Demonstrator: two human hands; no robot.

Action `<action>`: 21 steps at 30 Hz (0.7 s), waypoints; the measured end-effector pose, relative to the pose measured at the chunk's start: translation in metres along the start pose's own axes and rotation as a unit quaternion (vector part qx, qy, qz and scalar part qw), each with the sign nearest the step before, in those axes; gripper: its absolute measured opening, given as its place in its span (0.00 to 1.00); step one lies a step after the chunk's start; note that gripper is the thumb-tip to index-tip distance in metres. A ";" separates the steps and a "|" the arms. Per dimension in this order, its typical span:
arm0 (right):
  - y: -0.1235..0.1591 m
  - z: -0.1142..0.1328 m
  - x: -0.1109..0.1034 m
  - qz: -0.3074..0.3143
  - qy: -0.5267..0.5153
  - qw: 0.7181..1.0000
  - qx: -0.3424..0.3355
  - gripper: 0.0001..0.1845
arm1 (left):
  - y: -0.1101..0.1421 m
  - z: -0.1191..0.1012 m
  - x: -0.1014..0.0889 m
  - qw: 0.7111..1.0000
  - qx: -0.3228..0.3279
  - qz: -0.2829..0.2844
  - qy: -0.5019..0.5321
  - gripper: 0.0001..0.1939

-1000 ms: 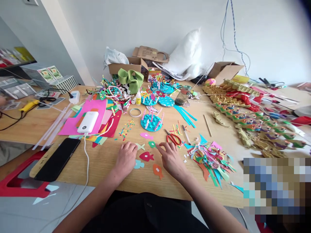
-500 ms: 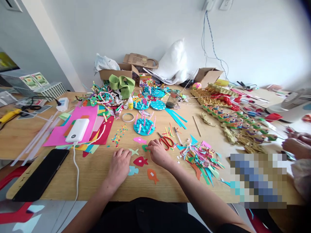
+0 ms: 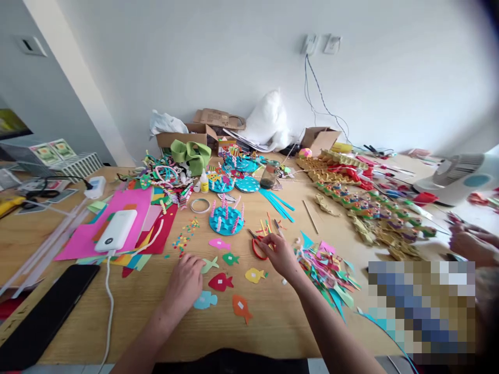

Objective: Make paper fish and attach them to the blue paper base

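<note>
My left hand (image 3: 184, 280) lies low on the table with its fingers stretched forward. Its fingertips are beside a pale green paper fish (image 3: 210, 265) and near a light blue paper fish (image 3: 205, 299). My right hand (image 3: 278, 254) is bent over red-handled scissors (image 3: 259, 248), its fingers pinched together and hiding part of one handle loop; what they hold, if anything, is hidden. Between my hands lie a red fish (image 3: 220, 282), an orange fish (image 3: 241, 308), a yellow fish (image 3: 254, 275), a small green fish (image 3: 231, 258) and a pink fish (image 3: 219, 244). Several carry small white squares.
A blue disc with pink striped sticks (image 3: 226, 221) stands ahead, near a tape roll (image 3: 200, 205) and a glue bottle (image 3: 204, 183). Paper scraps (image 3: 329, 275) are heaped at right. A power bank (image 3: 116, 230) and phone (image 3: 50, 314) lie left. Another person's hand (image 3: 471, 244) works far right.
My right hand has moved right, from the green fish to the scissors, and the yellow fish now shows. My left hand stays by the pale green fish. The camera view has tilted up.
</note>
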State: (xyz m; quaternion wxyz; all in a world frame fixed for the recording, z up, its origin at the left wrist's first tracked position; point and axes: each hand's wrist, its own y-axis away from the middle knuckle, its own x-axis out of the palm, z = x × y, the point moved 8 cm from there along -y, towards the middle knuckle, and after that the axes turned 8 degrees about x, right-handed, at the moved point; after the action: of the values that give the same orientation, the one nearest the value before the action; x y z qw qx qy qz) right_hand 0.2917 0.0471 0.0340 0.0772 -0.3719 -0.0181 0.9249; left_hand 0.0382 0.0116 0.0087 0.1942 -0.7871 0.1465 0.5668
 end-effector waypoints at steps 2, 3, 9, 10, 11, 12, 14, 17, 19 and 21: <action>-0.005 -0.001 0.001 0.007 0.006 1.000 -0.002 0.12 | -0.003 0.001 -0.002 1.000 -0.013 0.000 0.020 0.20; -0.008 -0.001 0.002 0.012 0.008 1.000 -0.008 0.12 | -0.005 0.002 -0.003 0.999 -0.017 -0.005 0.027 0.20; -0.058 0.000 0.023 0.063 0.109 0.991 -0.046 0.12 | -0.026 -0.001 -0.020 0.998 -0.023 -0.045 0.038 0.21; -0.070 -0.001 0.028 0.071 0.144 0.986 -0.047 0.13 | -0.032 -0.001 -0.022 0.998 -0.024 -0.046 0.035 0.21; -0.081 -0.003 0.034 0.080 0.179 0.979 -0.046 0.14 | -0.038 0.000 -0.023 0.998 -0.025 -0.042 0.030 0.20; -0.092 -0.005 0.039 0.088 0.218 0.971 -0.042 0.16 | -0.045 0.001 -0.023 0.999 -0.028 -0.035 0.023 0.19; -0.110 -0.008 0.050 0.101 0.267 0.958 -0.035 0.16 | -0.058 0.005 -0.019 0.999 -0.033 -0.010 0.007 0.17; -0.130 -0.006 0.058 0.094 0.282 0.954 -0.034 0.16 | -0.075 0.013 -0.007 0.999 -0.037 0.026 -0.001 0.17; -0.142 0.002 0.054 0.067 0.280 0.957 -0.040 0.16 | -0.083 0.017 0.000 0.999 -0.035 0.032 0.011 0.17; -0.155 0.019 0.043 0.029 0.271 0.961 -0.053 0.18 | -0.088 0.020 0.005 0.998 -0.033 0.028 0.034 0.17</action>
State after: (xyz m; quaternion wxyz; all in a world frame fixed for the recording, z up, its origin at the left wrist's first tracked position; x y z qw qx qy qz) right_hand 0.2677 0.2078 0.0323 0.0328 -0.6128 -0.0351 0.7888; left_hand 0.0627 0.0983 0.0107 0.1469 -0.8073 0.1565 0.5498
